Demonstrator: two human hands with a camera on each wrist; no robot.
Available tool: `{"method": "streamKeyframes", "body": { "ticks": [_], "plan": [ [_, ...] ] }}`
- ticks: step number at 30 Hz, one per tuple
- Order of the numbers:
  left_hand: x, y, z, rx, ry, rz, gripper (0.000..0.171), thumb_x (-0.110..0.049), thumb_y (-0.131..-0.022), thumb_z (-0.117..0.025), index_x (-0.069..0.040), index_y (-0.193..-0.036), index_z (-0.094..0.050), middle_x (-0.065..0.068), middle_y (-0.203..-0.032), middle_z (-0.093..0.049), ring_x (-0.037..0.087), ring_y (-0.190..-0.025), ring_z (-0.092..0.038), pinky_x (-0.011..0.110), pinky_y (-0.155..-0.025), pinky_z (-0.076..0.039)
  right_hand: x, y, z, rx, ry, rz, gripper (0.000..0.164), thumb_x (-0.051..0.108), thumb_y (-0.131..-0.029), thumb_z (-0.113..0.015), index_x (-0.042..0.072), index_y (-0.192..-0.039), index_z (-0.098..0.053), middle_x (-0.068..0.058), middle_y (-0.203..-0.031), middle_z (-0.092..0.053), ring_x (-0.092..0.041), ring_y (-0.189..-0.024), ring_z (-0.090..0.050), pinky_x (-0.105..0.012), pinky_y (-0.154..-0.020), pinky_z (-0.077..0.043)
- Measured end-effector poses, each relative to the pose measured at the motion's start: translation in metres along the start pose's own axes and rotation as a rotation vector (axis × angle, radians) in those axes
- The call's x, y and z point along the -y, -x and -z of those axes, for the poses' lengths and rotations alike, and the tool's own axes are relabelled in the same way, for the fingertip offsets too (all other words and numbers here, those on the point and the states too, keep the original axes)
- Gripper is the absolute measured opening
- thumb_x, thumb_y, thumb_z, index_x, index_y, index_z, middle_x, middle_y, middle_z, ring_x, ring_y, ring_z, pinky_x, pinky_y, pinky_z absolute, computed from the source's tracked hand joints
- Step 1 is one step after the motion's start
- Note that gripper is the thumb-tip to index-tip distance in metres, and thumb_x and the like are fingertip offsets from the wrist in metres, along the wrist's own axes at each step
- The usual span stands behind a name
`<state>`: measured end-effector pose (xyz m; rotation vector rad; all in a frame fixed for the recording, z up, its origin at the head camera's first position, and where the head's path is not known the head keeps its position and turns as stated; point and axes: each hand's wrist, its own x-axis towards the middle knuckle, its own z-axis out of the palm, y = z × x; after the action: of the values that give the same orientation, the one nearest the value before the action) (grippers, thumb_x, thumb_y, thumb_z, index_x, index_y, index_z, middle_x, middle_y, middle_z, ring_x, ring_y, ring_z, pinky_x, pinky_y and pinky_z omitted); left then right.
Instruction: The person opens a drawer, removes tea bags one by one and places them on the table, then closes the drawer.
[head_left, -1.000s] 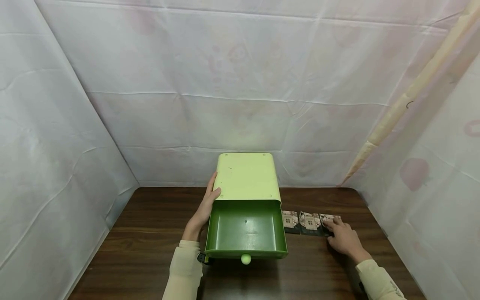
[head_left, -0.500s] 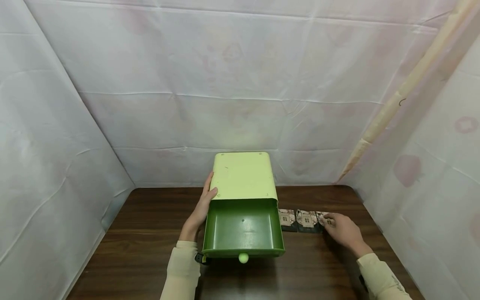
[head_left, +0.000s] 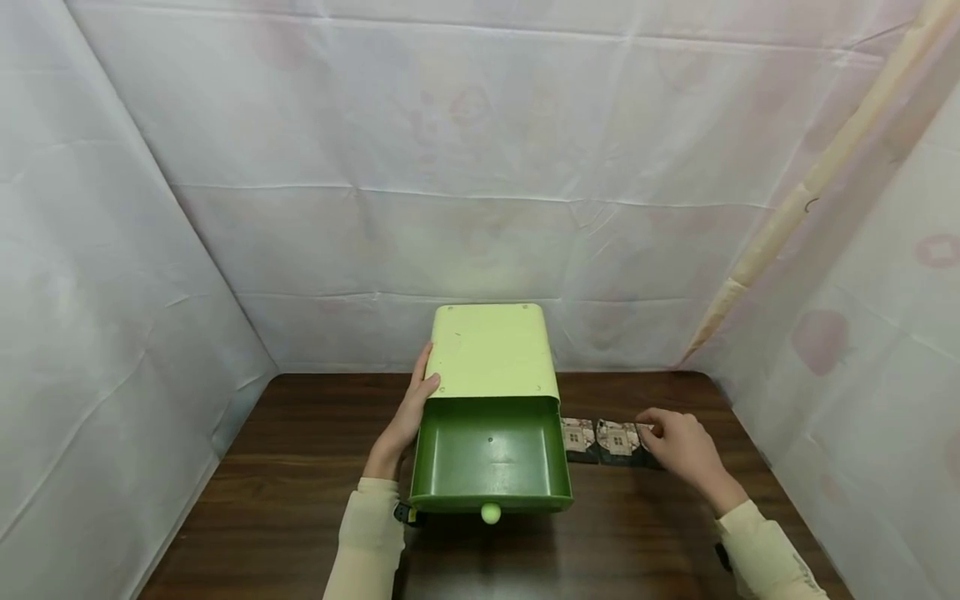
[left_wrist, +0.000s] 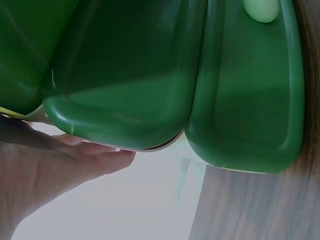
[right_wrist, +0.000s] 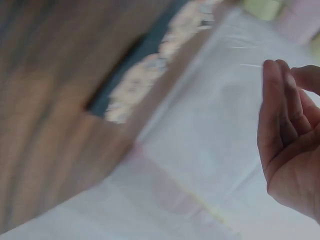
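A pale yellow-green drawer box (head_left: 491, 350) stands mid-table with its green top drawer (head_left: 491, 450) pulled out, nothing lying inside. Below it, the left wrist view shows another drawer front (left_wrist: 255, 100) with a round knob (left_wrist: 262, 9). My left hand (head_left: 405, 417) rests along the box's left side, fingers stretched out, thumb at the top's front corner. To the right of the box lies a row of small flat squares (head_left: 618, 440) printed with a house and dark along the near edge. My right hand (head_left: 682, 450) hovers over the rightmost one, partly hiding it, fingers loosely bent and holding nothing.
The dark wood table (head_left: 300, 467) ends against a pale printed sheet (head_left: 465, 208) hung behind it. More sheeting stands along the left and right sides, with a wrapped pole (head_left: 780, 225) slanting down the back right corner.
My right hand has risen off the rightmost square, its fingers drawing closer together. The left hand keeps its place on the box, and the drawer stays out.
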<state>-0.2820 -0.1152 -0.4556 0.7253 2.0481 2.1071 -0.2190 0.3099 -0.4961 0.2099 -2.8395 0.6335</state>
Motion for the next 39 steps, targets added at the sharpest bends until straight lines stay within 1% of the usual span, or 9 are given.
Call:
{"method": "streamKeyframes", "body": {
  "ticks": [5,9,13,18,23,26,30,34,39],
  "plan": [
    [0.0,0.0,0.0,0.008,-0.008,0.015,0.055,-0.023,-0.104,-0.025,-0.027,-0.149,0.007,0.002,-0.155,0.015,0.019,-0.138,0.01,0.058,-0.11,-0.001,0.033,-0.001,0.017,-0.041,0.015,0.076,0.008,0.019,-0.087,-0.064,0.017,-0.093,-0.068,0.01,-0.056,-0.057,-0.003,-0.036,-0.038,-0.026,-0.033,-0.031],
    [-0.002,0.0,0.0,0.004,-0.012,0.025,0.055,-0.025,-0.104,-0.026,-0.029,-0.148,0.006,0.001,-0.155,0.014,0.018,-0.138,0.008,0.057,-0.11,-0.002,0.066,0.002,0.028,-0.059,0.071,0.142,0.006,0.02,-0.087,-0.063,0.019,-0.091,-0.068,0.015,-0.044,-0.042,-0.004,-0.031,-0.027,-0.023,-0.031,-0.022],
    [-0.002,-0.001,0.001,0.001,-0.013,0.025,0.055,-0.026,-0.104,-0.026,-0.03,-0.148,0.005,0.001,-0.155,0.013,0.018,-0.138,0.007,0.056,-0.11,-0.002,0.096,0.008,0.037,-0.088,0.13,0.197,0.005,0.02,-0.086,-0.062,0.021,-0.088,-0.067,0.017,-0.042,-0.034,-0.003,-0.032,-0.025,-0.022,-0.031,-0.019],
    [-0.001,-0.002,0.001,-0.002,-0.009,0.023,0.055,-0.026,-0.104,-0.026,-0.03,-0.148,0.005,0.001,-0.155,0.013,0.018,-0.138,0.007,0.056,-0.11,-0.002,0.125,0.018,0.045,-0.162,0.175,0.308,0.006,0.019,-0.083,-0.064,0.024,-0.081,-0.064,0.02,-0.043,-0.032,0.002,-0.034,-0.023,-0.02,-0.032,-0.017],
    [-0.002,-0.002,0.003,-0.002,-0.009,0.03,0.055,-0.026,-0.104,-0.026,-0.029,-0.148,0.005,0.0,-0.155,0.013,0.016,-0.138,0.006,0.055,-0.111,-0.003,0.154,0.028,0.046,-0.253,0.194,0.44,0.01,0.02,-0.077,-0.068,0.025,-0.074,-0.061,0.021,-0.049,-0.038,0.005,-0.038,-0.023,-0.017,-0.032,-0.018],
    [-0.001,-0.002,0.003,-0.003,-0.009,0.029,0.055,-0.025,-0.104,-0.026,-0.027,-0.149,0.006,0.001,-0.155,0.014,0.018,-0.138,0.008,0.057,-0.11,-0.002,0.173,0.034,0.044,-0.285,0.184,0.485,0.009,0.022,-0.076,-0.068,0.024,-0.072,-0.061,0.02,-0.052,-0.043,0.006,-0.04,-0.025,-0.015,-0.032,-0.021],
    [0.0,-0.001,0.003,-0.008,0.002,0.033,0.055,-0.024,-0.104,-0.026,-0.029,-0.149,0.005,0.0,-0.155,0.014,0.018,-0.138,0.008,0.058,-0.11,-0.002,0.198,0.043,0.041,-0.285,0.157,0.519,0.011,0.023,-0.076,-0.069,0.025,-0.07,-0.06,0.021,-0.054,-0.046,0.006,-0.041,-0.028,-0.014,-0.032,-0.024],
    [0.0,-0.002,0.002,-0.011,-0.005,0.039,0.055,-0.025,-0.104,-0.026,-0.03,-0.149,0.005,-0.001,-0.155,0.013,0.017,-0.138,0.007,0.056,-0.11,-0.002,0.215,0.052,0.035,-0.258,0.119,0.547,0.017,0.02,-0.076,-0.068,0.026,-0.066,-0.055,0.021,-0.053,-0.041,0.004,-0.041,-0.029,-0.017,-0.033,-0.025],
    [-0.001,-0.002,0.002,-0.011,-0.005,0.031,0.055,-0.024,-0.103,-0.025,-0.027,-0.149,0.006,0.0,-0.155,0.014,0.019,-0.138,0.007,0.057,-0.11,-0.003,0.226,0.061,0.023,-0.138,0.063,0.556,0.023,0.02,-0.079,-0.067,0.025,-0.065,-0.05,0.02,-0.054,-0.037,0.004,-0.042,-0.029,-0.018,-0.034,-0.024]
  ]
}}
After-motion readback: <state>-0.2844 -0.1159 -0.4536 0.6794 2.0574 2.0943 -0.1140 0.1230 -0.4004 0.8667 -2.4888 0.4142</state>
